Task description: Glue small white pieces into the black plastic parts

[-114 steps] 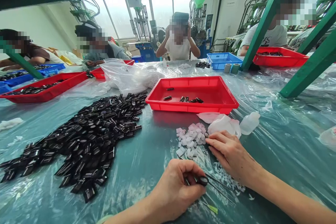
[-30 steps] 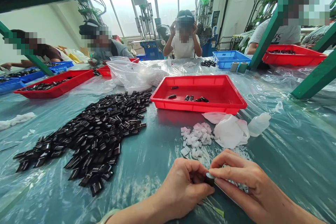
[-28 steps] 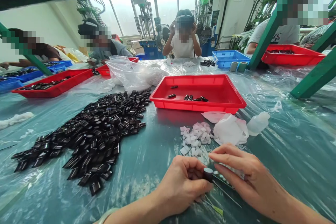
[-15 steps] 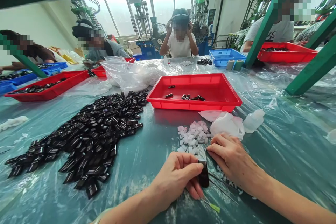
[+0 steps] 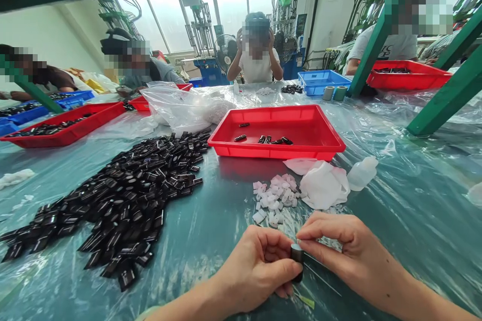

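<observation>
At the far left a long red plastic tray (image 5: 64,129) holds rows of small black parts, with a blue tray (image 5: 41,109) behind it, where another person sits at work. Nearer, a broad heap of glossy black rectangular plastic pieces (image 5: 124,200) spreads across the clear plastic sheet covering the green table (image 5: 414,200), loose and within easy reach of the left arm, so it reads as the supply pile. A crumpled clear plastic bag (image 5: 184,108) lies beyond it.

In the middle foreground the left hand (image 5: 256,271) curls its fingers narrowly around a small black plastic piece (image 5: 297,256), gripping it upright just above the table. The right hand (image 5: 346,251) meets it from the other side, thumb and forefinger pinched together on the top end of the same piece, apparently pressing something small onto it; what sits between those fingertips is hidden.

Just beyond the hands lies a cluster of small white and pale pink pads (image 5: 274,198), kept near for picking. Beside it sits a crumpled white cloth (image 5: 324,185), then a small translucent squeeze bottle (image 5: 361,173) on its side. Behind them a shallow red plastic tray (image 5: 312,148) holds only a few black pieces, seemingly the place for finished ones.
</observation>
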{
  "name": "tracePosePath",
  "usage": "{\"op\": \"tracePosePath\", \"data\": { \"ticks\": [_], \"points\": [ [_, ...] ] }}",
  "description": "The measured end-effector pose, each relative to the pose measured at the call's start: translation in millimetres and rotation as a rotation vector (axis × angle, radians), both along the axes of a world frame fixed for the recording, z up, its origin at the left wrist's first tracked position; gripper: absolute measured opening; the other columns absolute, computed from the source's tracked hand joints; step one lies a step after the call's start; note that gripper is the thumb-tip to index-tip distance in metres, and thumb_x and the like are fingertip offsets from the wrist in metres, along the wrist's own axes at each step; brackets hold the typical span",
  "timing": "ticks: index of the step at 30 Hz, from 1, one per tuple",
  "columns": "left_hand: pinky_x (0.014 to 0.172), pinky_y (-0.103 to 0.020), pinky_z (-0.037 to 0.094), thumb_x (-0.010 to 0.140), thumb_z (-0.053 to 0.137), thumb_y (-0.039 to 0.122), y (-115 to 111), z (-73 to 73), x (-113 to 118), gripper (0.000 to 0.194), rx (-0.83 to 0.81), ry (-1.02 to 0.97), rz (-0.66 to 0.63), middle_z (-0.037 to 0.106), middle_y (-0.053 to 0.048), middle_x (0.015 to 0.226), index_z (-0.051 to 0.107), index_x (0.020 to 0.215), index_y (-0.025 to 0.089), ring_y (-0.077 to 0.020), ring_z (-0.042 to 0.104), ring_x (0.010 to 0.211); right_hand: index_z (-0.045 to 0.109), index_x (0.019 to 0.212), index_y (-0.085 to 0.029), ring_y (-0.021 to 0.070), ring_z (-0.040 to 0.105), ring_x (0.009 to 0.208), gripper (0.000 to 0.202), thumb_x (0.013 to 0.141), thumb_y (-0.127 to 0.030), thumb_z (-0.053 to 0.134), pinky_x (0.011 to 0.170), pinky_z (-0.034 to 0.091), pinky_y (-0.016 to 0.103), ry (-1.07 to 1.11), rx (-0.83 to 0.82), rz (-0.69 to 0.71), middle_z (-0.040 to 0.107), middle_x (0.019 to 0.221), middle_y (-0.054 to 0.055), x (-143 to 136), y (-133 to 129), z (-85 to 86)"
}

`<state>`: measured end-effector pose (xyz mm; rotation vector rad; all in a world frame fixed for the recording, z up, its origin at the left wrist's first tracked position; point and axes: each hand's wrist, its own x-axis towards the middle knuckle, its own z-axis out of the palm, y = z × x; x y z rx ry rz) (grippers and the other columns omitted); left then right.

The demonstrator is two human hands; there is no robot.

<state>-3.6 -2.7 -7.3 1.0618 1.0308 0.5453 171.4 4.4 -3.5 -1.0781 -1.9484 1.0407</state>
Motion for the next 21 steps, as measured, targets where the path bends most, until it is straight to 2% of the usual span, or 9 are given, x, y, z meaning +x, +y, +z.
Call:
{"op": "tracePosePath", "data": {
  "ticks": [4,12,16,21],
  "points": [
    [0.046,-0.019,0.040,0.067,0.062,0.022,-3.7,-4.6,-1.1,0.015,0.049,0.051,-0.035,0.050,0.002,0.050,0.061,0.075,0.009,-0.0086,0.048,0.045,0.069,0.068,-0.018,0.0112,0.055,0.058,0.015,0.077,-0.014,0.058,0.055,0.040,0.022,0.013,-0.083,0.015,0.061,0.064,0.000,1.3,-0.9,-1.0],
    [0.049,-0.020,0.038,0.070,0.059,0.022,-5.4,-3.9,-2.4,0.014,0.137,0.120,-0.080,0.049,0.002,0.050,0.063,0.073,0.010,-0.0098,0.047,0.048,0.070,0.070,-0.019,0.0114,0.055,0.059,0.016,0.079,-0.016,0.058,0.055,0.041,0.022,0.000,-0.067,0.014,0.060,0.065,0.000,-0.4,-1.5,-5.9],
    [0.047,-0.019,0.038,0.070,0.058,0.022,-5.9,-3.5,-2.7,0.012,0.151,0.135,-0.083,0.048,0.002,0.050,0.062,0.072,0.011,-0.0092,0.046,0.047,0.069,0.071,-0.018,0.0118,0.056,0.059,0.016,0.080,-0.016,0.057,0.056,0.042,0.022,-0.009,-0.030,0.022,0.060,0.066,0.001,-0.4,-2.9,-6.6],
    [0.047,-0.020,0.040,0.070,0.058,0.023,-5.4,-3.8,-2.8,0.013,0.136,0.129,-0.041,0.049,0.002,0.049,0.063,0.073,0.011,-0.0106,0.049,0.047,0.070,0.084,-0.020,0.0129,0.059,0.065,0.020,0.082,-0.012,0.052,0.058,0.045,0.023,0.026,0.102,0.080,0.062,0.073,0.003,0.9,-5.4,-6.6]
  ]
}}
